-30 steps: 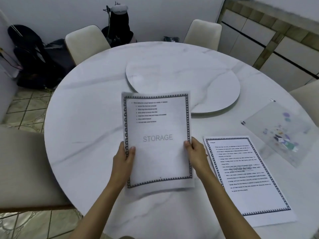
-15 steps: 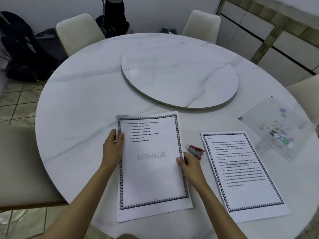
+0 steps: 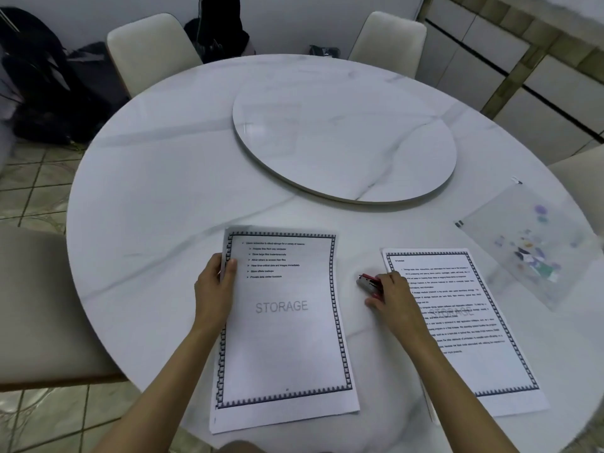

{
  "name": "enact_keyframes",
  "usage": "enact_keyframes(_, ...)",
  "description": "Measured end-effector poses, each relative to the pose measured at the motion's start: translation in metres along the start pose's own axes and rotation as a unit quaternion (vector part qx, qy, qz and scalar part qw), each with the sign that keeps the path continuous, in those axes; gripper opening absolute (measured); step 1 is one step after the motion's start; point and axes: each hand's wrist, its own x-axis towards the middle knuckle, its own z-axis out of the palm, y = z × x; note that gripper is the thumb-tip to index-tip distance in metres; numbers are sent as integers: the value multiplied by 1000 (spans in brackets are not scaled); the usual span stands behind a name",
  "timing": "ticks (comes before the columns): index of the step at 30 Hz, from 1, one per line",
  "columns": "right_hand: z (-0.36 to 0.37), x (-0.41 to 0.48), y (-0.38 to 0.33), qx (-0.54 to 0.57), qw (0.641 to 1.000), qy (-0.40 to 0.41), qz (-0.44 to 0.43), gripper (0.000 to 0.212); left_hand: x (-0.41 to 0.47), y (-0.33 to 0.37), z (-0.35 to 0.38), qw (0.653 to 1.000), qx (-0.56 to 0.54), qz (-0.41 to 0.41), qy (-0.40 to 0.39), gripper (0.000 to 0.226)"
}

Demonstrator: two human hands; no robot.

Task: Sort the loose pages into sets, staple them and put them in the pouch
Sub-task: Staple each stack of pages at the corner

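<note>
Sorted, the left set [image 3: 284,338] and right set [image 3: 480,348] lie on the counter [image 3: 157,197] — neither looks stapled; the pouch [image 3: 529,243] lies far right. The left grip [image 3: 214,289] pinches its set's edge, the right grip [image 3: 390,294] curls round the stapler [image 3: 366,282] between them.

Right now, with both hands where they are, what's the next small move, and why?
Probably lift the stapler and carry it to the upper left corner of the STORAGE set. The right hand grips the stapler just right of that set, and the left hand pinches the set's upper left edge, which seems to steady the sheets for stapling there.
</note>
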Motion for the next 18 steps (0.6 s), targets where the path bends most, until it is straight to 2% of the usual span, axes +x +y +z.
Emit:
enact_keyframes(8, -3, 7, -2, -62, 997, -29, -30, 31, -9, 8, 4, 1000, -13, 21, -3, 32)
enact_keyframes(10, -4, 12, -2, -44, 998, -32, -33, 27, -11, 9, 4, 999, -9, 31, -1, 33)
enact_keyframes(12, -10, 14, -5, 61, 998, -17, -9, 20, -14, 11, 4, 999, -6, 38, 2, 32)
enact_keyframes(14, -20, 13, -15, 199, 980, 9, 28, 22, -16, 13, 2, 999, -4, 46, 4, 30)
enact_keyframes(16, -33, 11, -27, 345, 937, 27, 51, 26, -18, 16, 0, 999, -7, 53, 7, 30)
enact_keyframes(18, -50, 7, -46, 458, 887, 45, 20, 24, -20, 18, -1, 998, -9, 61, 11, 29)
